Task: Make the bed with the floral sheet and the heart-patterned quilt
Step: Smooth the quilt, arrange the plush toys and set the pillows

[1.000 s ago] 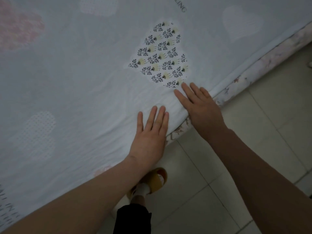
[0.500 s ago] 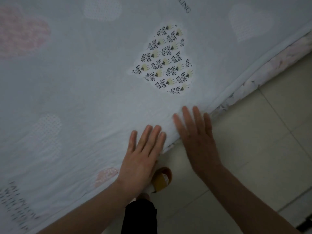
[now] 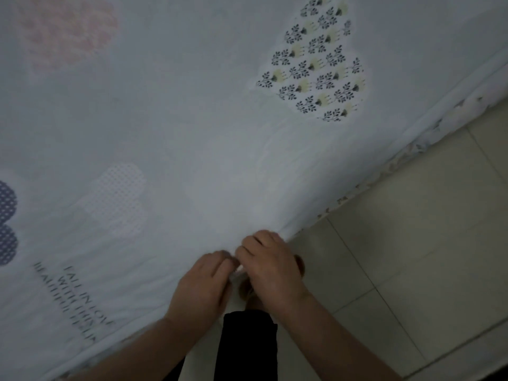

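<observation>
Most of the view is taken up by the heart-patterned quilt (image 3: 192, 138), a pale cloth spread flat over the bed from 7 o'clock round to 2 o'clock. Its edge runs as a diagonal from 7 o'clock up to 3 o'clock. A heart filled with dark sprigs and pale yellow flowers (image 3: 316, 67) sits toward 1 o'clock, a faint pink heart (image 3: 68, 31) toward 11 o'clock, a white dotted heart (image 3: 118, 196) toward 9 o'clock, and a dark blue dotted heart (image 3: 7, 221) at the frame edge at 9 o'clock. Printed lettering (image 3: 74, 301) lies toward 8 o'clock, too blurred to read fully.

Pale floor tiles (image 3: 412, 257) fill the corner from 3 to 5 o'clock. Between quilt edge and tiles a thin strip of the floral sheet (image 3: 406, 152) peeks out below the quilt's hem, toward 3 o'clock.

Both forearms enter from 6 o'clock. The left hand (image 3: 200, 284) and the right hand (image 3: 272, 268) meet at the quilt's edge, just below centre, knuckles touching. Both have their fingers curled and pinching the hem of the quilt between them. A black trouser leg (image 3: 247, 345) shows under the wrists at 6 o'clock.
</observation>
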